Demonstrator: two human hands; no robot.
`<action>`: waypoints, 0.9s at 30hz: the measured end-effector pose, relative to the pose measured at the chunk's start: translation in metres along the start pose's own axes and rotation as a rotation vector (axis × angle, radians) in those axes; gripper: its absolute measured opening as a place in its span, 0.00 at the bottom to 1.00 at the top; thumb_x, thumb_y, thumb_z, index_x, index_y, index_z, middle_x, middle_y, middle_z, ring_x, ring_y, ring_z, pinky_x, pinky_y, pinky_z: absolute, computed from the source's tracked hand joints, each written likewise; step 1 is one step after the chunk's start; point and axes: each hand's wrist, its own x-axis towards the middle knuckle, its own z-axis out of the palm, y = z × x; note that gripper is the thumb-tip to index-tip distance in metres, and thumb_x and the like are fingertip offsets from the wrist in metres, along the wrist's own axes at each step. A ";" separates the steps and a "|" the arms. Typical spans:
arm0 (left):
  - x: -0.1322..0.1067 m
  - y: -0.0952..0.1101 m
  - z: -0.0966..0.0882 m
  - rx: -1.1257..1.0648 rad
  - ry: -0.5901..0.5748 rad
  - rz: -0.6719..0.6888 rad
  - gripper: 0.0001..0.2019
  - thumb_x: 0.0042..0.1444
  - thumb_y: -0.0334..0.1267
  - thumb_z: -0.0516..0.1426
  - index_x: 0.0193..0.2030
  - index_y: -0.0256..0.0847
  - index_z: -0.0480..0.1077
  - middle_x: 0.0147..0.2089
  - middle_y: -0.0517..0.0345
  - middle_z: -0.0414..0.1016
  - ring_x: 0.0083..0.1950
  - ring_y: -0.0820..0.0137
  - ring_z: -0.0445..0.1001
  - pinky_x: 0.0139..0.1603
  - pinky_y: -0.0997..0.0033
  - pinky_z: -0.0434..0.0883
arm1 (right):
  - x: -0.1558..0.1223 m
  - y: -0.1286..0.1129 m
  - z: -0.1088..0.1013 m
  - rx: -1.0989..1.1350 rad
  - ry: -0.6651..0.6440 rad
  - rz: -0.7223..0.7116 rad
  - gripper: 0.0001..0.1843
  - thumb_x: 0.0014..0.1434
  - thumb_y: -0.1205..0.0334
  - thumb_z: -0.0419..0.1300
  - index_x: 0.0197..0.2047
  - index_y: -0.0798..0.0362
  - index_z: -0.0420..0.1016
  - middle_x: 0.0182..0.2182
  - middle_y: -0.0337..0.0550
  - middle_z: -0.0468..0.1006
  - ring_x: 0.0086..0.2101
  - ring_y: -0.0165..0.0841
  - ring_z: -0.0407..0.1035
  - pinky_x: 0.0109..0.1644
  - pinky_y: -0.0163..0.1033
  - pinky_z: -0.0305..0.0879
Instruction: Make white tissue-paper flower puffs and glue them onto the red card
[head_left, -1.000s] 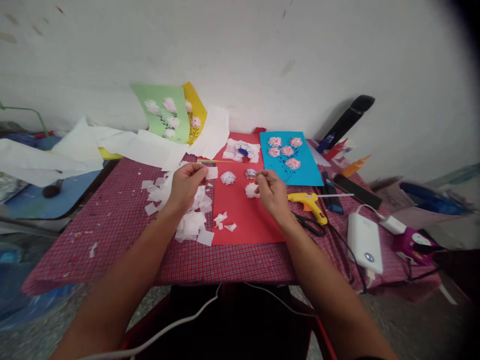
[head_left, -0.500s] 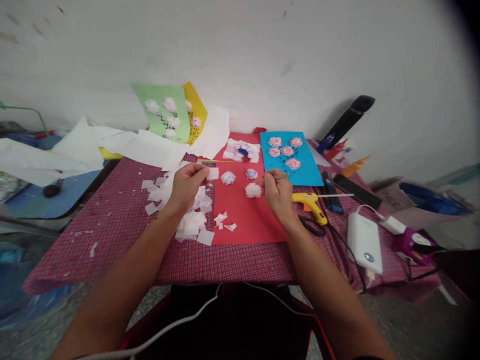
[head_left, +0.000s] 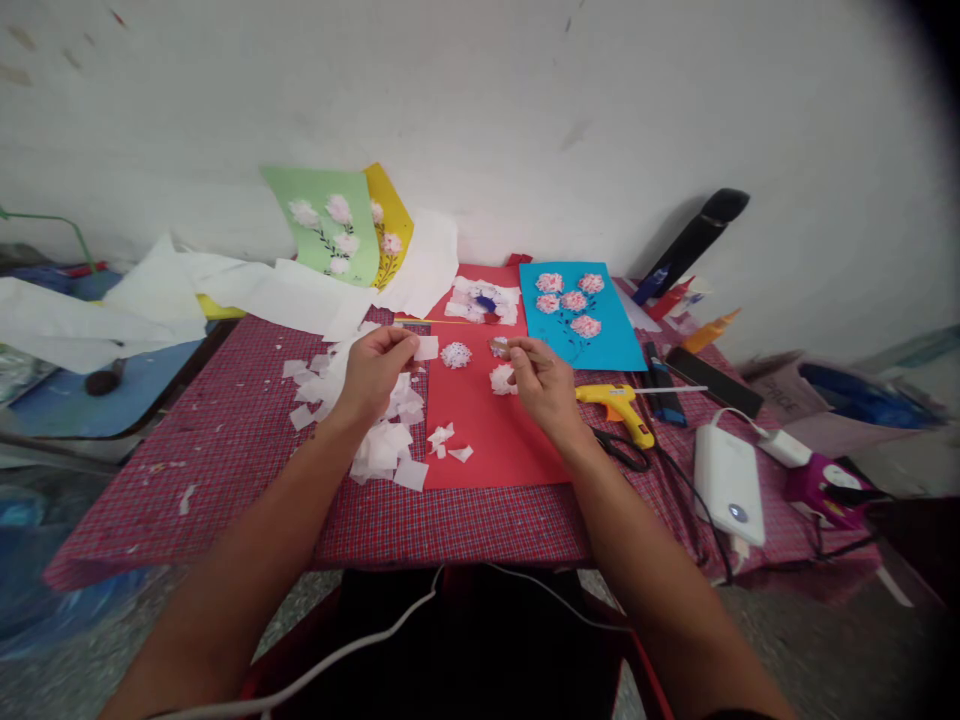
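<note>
My left hand [head_left: 381, 368] pinches a small white paper square [head_left: 427, 348] by its edge, above a heap of similar white squares [head_left: 381, 448]. In my right hand [head_left: 541, 380] is a thin wooden stick [head_left: 500, 344], mostly hidden by the fingers. Its end lies over a small purple-speckled paper puff [head_left: 496, 351], partly covered. Below the hand, a white paper puff [head_left: 502, 379] sits on the red sheet [head_left: 495, 440]. Another purple-speckled puff [head_left: 456, 355] rests on the sheet between my hands. Torn white scraps [head_left: 441, 438] lie nearer me.
A stained paper pad [head_left: 484, 301] lies at the red sheet's far end. Beside it is a blue card [head_left: 585, 330] with pink puffs. To the right are a yellow glue gun [head_left: 619, 405], a white power bank [head_left: 729, 485] and paint tubes [head_left: 711, 332]. A green card [head_left: 330, 225] leans against the wall.
My right hand has shifted left, and the stick has turned so that less of it shows. My left hand stays in place with the paper square.
</note>
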 end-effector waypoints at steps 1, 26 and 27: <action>0.000 0.000 0.000 0.001 -0.001 0.002 0.07 0.49 0.38 0.68 0.31 0.38 0.77 0.30 0.56 0.75 0.28 0.75 0.72 0.32 0.71 0.75 | 0.000 0.000 0.000 -0.007 0.005 0.000 0.17 0.70 0.49 0.53 0.50 0.48 0.78 0.41 0.45 0.83 0.36 0.36 0.76 0.37 0.42 0.72; -0.002 0.002 -0.001 0.024 -0.021 -0.007 0.09 0.49 0.40 0.68 0.32 0.37 0.77 0.29 0.58 0.76 0.28 0.75 0.73 0.34 0.71 0.75 | 0.001 -0.012 -0.010 -0.101 0.125 0.085 0.14 0.67 0.58 0.51 0.34 0.51 0.73 0.24 0.39 0.76 0.27 0.35 0.70 0.32 0.39 0.60; -0.002 0.002 0.000 0.025 -0.019 -0.008 0.09 0.49 0.40 0.68 0.31 0.37 0.77 0.29 0.58 0.75 0.28 0.75 0.73 0.33 0.71 0.75 | 0.001 -0.013 -0.010 -0.103 0.126 0.091 0.13 0.66 0.58 0.51 0.34 0.51 0.73 0.24 0.39 0.75 0.27 0.35 0.69 0.32 0.39 0.60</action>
